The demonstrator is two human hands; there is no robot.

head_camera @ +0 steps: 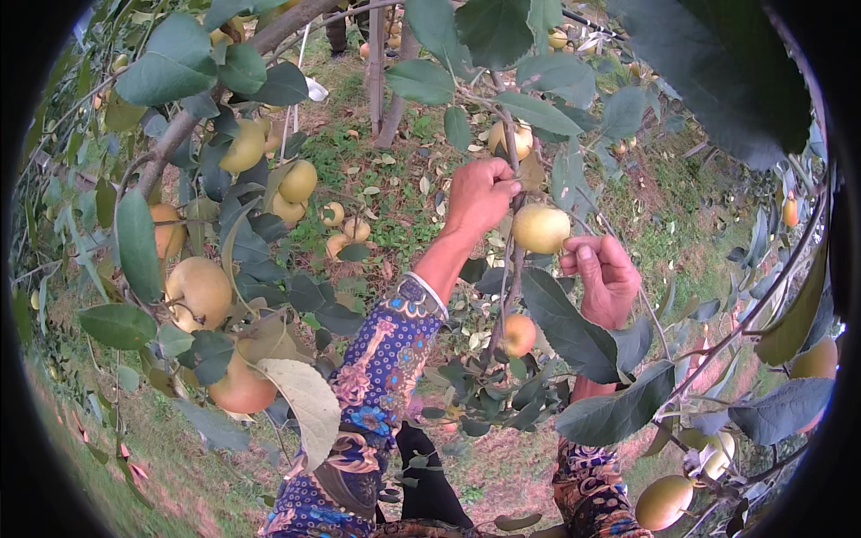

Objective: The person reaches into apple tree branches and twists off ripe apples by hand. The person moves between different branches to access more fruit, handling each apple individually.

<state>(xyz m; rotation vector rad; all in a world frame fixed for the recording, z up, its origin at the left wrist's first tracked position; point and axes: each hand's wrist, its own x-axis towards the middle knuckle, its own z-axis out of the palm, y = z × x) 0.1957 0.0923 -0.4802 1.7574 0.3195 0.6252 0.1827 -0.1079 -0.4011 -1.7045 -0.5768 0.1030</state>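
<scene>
A pale yellow apple (pixel 541 228) hangs by a thin upright branch (pixel 517 272) before me. My left hand (pixel 479 195) is above and left of this apple. Its thumb and forefinger are pinched at the edge of a small yellowing leaf (pixel 531 172), beside the branch. To the apple's right is my right hand (pixel 603 274), fingers curled and thumb bent against them. Its fingertips are at the apple's side; whether they pinch something small cannot be seen. Another yellow apple (pixel 516 140) hangs above, partly behind the branch. A reddish-yellow apple (pixel 518 335) hangs lower down.
A thick tree limb (pixel 168 144) crosses the upper left, near several apples, including a large one (pixel 199 293). Large green leaves (pixel 572 329) overlap my right wrist. A thin branch (pixel 746 329) curves along the right. Wooden posts (pixel 375 74) stand behind, on grassy ground.
</scene>
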